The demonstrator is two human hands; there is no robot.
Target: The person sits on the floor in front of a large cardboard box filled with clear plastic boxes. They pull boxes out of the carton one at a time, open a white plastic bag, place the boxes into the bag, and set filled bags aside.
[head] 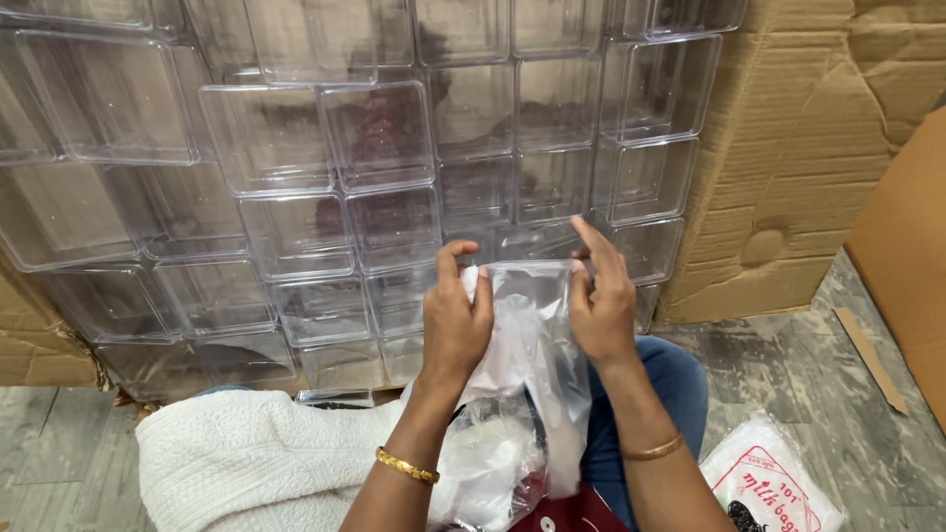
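The person holds 1 clear plastic bag [532, 325] upright in front of the chest, above the lap. The film is thin, see-through and creased, its top edge stretched flat between both hands. The left hand [455, 320] pinches the bag's upper left corner, fingers closed on the film. The right hand [601, 300] pinches the upper right edge, forefinger raised. Clear plastic boxes [374, 138] lie stacked in a cardboard carton [798, 167] just behind.
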